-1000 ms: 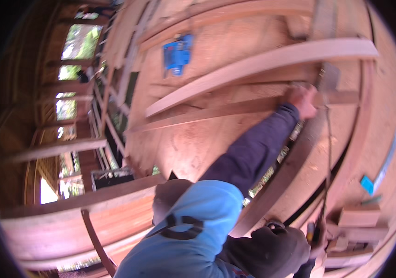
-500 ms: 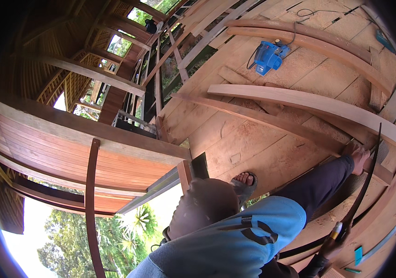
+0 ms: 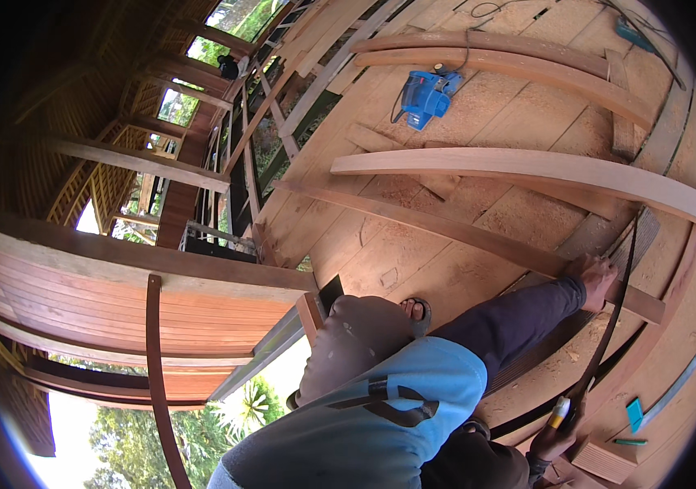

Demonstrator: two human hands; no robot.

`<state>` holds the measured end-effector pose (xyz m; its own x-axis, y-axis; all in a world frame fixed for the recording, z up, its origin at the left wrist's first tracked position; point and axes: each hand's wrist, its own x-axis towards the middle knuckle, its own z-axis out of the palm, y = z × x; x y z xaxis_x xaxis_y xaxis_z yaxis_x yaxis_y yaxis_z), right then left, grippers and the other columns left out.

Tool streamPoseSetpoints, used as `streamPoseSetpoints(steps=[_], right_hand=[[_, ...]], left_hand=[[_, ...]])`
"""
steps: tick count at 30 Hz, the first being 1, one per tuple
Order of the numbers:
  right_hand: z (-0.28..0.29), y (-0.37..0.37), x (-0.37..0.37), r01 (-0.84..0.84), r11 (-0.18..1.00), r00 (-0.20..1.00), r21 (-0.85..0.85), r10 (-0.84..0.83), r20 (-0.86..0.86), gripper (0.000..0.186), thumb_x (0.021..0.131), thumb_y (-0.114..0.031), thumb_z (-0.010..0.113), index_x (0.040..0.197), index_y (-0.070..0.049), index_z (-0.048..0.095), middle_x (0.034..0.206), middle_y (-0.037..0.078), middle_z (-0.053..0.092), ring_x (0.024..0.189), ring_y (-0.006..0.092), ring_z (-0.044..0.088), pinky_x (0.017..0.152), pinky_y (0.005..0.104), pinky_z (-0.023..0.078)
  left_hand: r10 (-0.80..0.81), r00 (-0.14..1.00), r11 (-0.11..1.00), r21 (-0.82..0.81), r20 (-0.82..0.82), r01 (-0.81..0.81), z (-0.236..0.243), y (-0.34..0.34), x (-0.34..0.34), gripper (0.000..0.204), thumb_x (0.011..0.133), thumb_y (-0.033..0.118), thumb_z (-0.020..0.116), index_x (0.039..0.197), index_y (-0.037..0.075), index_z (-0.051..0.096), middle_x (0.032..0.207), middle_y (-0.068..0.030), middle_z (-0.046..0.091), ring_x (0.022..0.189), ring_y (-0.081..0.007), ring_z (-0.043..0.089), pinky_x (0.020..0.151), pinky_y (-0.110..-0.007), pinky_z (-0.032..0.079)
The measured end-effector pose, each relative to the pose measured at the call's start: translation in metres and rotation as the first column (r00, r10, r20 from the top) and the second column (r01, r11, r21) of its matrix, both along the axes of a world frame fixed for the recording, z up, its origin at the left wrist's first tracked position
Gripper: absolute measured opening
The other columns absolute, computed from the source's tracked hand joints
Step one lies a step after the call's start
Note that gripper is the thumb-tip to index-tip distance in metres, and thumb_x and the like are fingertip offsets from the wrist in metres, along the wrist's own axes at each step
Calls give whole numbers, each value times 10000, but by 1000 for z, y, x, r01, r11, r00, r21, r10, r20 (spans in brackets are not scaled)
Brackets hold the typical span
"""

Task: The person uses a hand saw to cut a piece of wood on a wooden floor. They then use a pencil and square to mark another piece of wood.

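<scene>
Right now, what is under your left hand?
Under the left hand is a long wooden strip, which shows on both sides of it. The stretch directly beneath the hand is covered and cannot be seen.

Sawdust [image 3: 498,102] is scattered over the plank floor [image 3: 372,254], which carries a blue power planer [image 3: 425,99], curved timbers [image 3: 478,59], a turquoise-handled tool [image 3: 672,394], and a straight timber [image 3: 445,232] slanting from near its left edge.
</scene>
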<state>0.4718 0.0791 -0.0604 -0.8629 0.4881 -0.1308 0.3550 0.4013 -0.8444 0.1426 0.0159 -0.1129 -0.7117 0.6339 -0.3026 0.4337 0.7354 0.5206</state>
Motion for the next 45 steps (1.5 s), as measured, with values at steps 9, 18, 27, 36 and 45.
streamPoseSetpoints(steps=[9, 18, 27, 36, 45], right_hand=[[42, -8, 107, 107, 960, 994, -257, -99, 45, 523, 917, 15, 707, 1416, 60, 559, 1441, 237, 616, 1321, 319, 619, 1112, 416, 494], [41, 25, -30, 56, 996, 997, -70, -59, -54, 504, 878, -55, 787, 1362, -77, 650, 1136, 203, 748, 1007, 360, 752, 845, 413, 603], [34, 33, -54, 31, 996, 999, -78, -28, 40, 459, 899, -61, 786, 1334, -16, 647, 1216, 213, 735, 1147, 358, 722, 960, 383, 580], [90, 11, 78, 36, 995, 971, -89, -13, 240, 463, 869, -87, 839, 1298, -6, 685, 1158, 238, 750, 1105, 353, 747, 927, 418, 602], [36, 36, -74, 27, 998, 1000, -63, -26, 13, 489, 903, -148, 808, 1359, -65, 651, 1188, 222, 733, 1045, 358, 747, 878, 409, 597]], left_hand=[[-34, 987, 999, -30, -158, 30, 35, -5, 1, 408, 749, 186, 725, 1123, 52, 634, 1143, -215, 700, 1074, -408, 691, 917, -525, 556], [-52, 953, 997, -66, -300, 34, 26, 5, 11, 471, 735, 412, 863, 995, 70, 668, 1025, -164, 744, 972, -387, 725, 858, -504, 568], [-59, 941, 995, -101, -333, 26, 22, 9, 7, 470, 742, 417, 855, 974, 55, 663, 1020, -188, 740, 977, -407, 715, 854, -505, 558], [-34, 956, 999, -26, -291, 28, 27, -1, 4, 491, 742, 440, 858, 974, 62, 648, 1016, -183, 735, 997, -416, 706, 848, -521, 546], [-49, 953, 998, -47, -298, 37, 14, 1, 1, 483, 739, 439, 865, 971, 71, 656, 1009, -178, 738, 976, -401, 711, 843, -503, 555]])
